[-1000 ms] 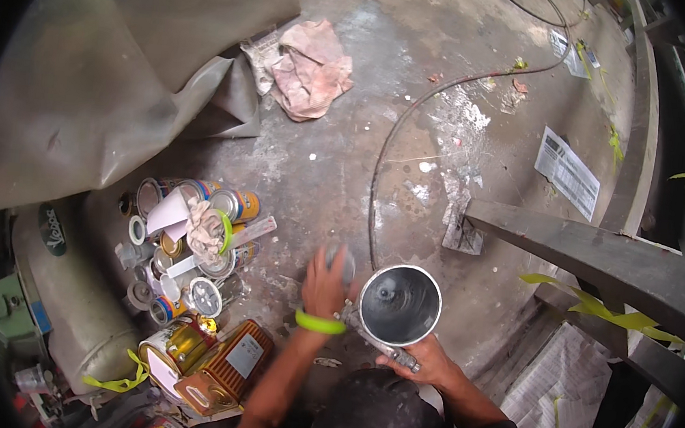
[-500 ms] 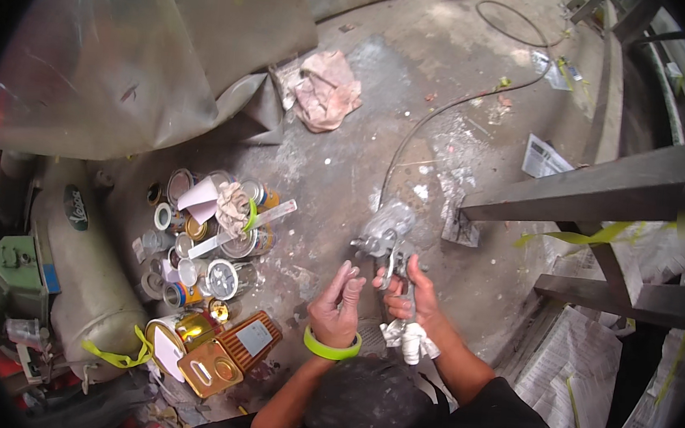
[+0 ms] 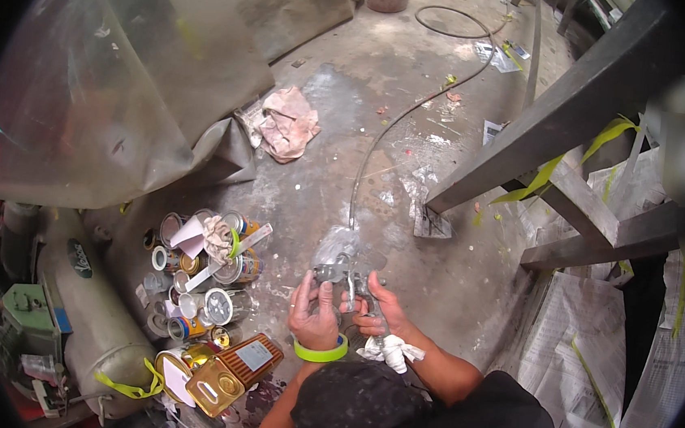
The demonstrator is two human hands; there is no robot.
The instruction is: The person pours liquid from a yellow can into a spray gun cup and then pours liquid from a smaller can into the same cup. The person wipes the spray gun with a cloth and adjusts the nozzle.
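Spray gun | right hand fingers grip handle | left hand fingers grip body

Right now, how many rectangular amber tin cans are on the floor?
2: one rectangular amber tin lying beside the left hand, another touching it nearer the camera; clutter may hide more.

Spray gun partly hidden behind both hands.

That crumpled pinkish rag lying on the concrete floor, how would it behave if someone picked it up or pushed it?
The pinkish rag lies in soft, uneven folds, so it would probably hang limp, not keep its shape. It looks thin and so likely light for its size. Pushed across the rough, spattered concrete floor, it would more likely bunch and drag than slide; it has no round form to roll.
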